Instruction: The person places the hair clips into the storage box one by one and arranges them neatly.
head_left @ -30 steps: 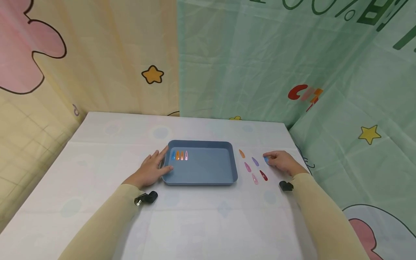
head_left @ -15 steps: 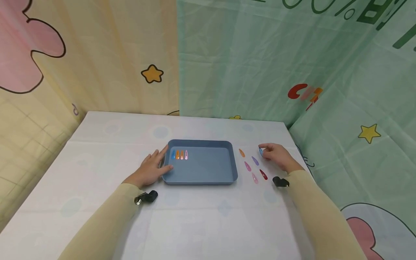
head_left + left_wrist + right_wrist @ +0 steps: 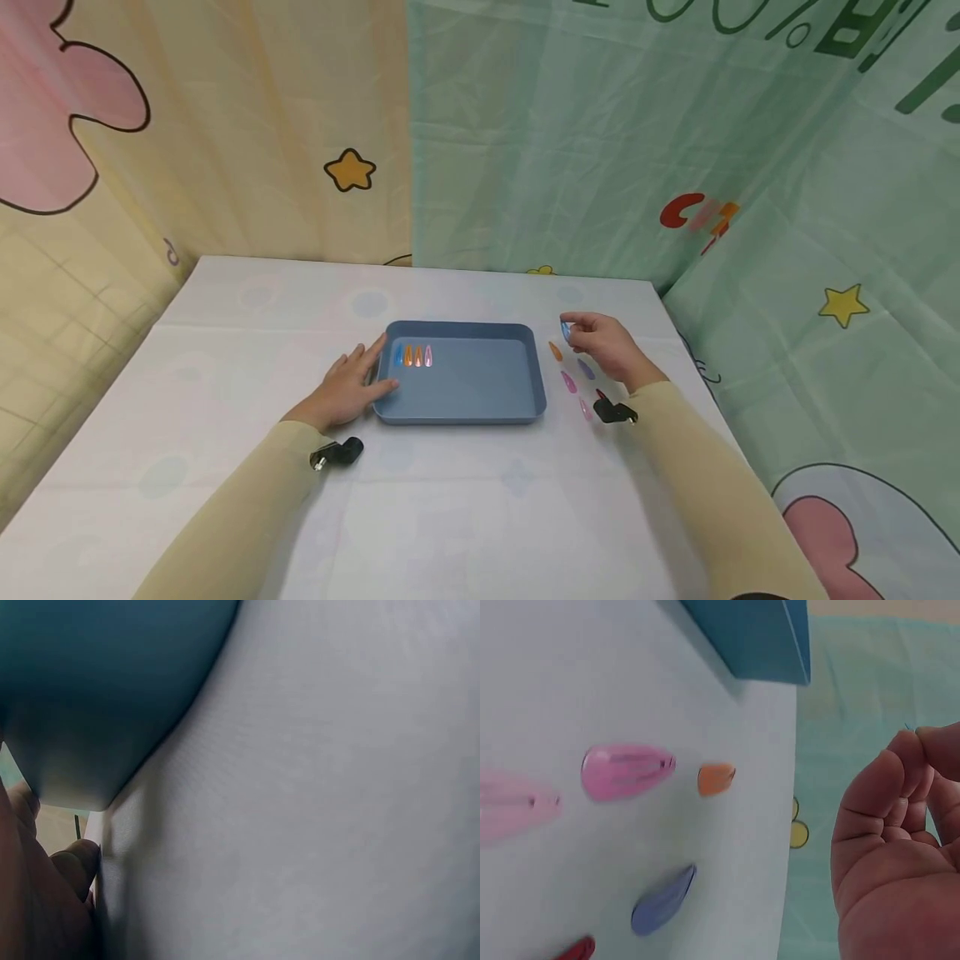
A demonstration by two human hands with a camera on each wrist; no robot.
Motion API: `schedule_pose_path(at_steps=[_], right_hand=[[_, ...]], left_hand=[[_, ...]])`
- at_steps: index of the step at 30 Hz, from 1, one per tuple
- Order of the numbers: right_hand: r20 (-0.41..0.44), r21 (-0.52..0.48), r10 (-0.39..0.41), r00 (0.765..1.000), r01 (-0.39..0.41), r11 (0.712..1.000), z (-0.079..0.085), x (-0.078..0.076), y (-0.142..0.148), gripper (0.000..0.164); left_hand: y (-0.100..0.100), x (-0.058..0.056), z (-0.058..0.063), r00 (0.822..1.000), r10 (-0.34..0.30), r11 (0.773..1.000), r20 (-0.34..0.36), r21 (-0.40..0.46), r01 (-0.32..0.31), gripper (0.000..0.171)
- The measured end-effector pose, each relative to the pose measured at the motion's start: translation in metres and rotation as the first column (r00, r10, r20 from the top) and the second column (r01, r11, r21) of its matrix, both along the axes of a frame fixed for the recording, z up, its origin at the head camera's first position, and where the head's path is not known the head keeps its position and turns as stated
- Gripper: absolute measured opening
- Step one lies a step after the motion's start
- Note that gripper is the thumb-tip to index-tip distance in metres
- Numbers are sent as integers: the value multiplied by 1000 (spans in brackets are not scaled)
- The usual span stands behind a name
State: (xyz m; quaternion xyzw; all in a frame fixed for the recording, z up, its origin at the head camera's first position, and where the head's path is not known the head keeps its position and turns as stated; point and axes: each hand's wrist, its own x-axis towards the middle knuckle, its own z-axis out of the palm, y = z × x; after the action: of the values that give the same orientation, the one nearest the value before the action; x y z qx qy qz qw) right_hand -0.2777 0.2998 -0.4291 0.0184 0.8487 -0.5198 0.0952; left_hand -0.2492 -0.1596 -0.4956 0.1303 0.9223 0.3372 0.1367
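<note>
A blue snap hair clip point(image 3: 566, 330) is pinched between the thumb and fingers of my right hand point(image 3: 609, 346), raised beside the tray's right end. My left hand point(image 3: 343, 389) rests at the left end of the blue-grey tray point(image 3: 465, 414), fingers spread, thumb over the rim. Inside the tray, at the upper left, a row holds a blue clip point(image 3: 399, 356), two orange clips point(image 3: 408, 356) and a pink one point(image 3: 428, 356). Right of the tray lie an orange clip point(image 3: 716, 778), a pink clip point(image 3: 626, 771), a paler pink clip point(image 3: 514, 806), a purple clip point(image 3: 662, 901) and a red clip point(image 3: 577, 949).
The tray stands on a white-covered table point(image 3: 450, 508). Printed curtains point(image 3: 525, 150) hang behind it and at both sides. A black wrist camera point(image 3: 337, 453) sits on the left sleeve; another camera point(image 3: 615, 411) on the right sleeve partly hides the red clip.
My right hand has lifted the blue hair clip from the table's right side and carried it left toward the tray. My left hand has stayed in place.
</note>
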Motion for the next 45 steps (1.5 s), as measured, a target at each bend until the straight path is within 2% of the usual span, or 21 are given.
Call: schedule_pose_path(at_steps=[5,11,21,27,38,45], right_hand=[[-47,-71,52,998,-55,996,5,-1,-27,52],[-42,-109,92,995,-96,989,9,0,-64,51],[-39,-258,156,987,-161,953,10,-2,-112,51],[-56,-258,167,984,-176,950,5,-6,-125,49],[-23,-233,118,993,-120,965,-2,-17,-146,49],[11,-169,125,992,-122,978,-3,-19,-153,46]], left_hand=[[0,-1,1,1000,-4,1000,7,13,4,93],[0,-2,1,1000,-8,1000,10,-2,8,92],[-3,-1,2,1000,-12,1000,2,-9,12,93],[-3,-3,0,1000,-14,1000,-4,-14,14,93],[-4,-4,-1,999,-27,1000,-25,-8,27,92],[-3,-5,-1,999,-26,1000,-18,-12,26,93]])
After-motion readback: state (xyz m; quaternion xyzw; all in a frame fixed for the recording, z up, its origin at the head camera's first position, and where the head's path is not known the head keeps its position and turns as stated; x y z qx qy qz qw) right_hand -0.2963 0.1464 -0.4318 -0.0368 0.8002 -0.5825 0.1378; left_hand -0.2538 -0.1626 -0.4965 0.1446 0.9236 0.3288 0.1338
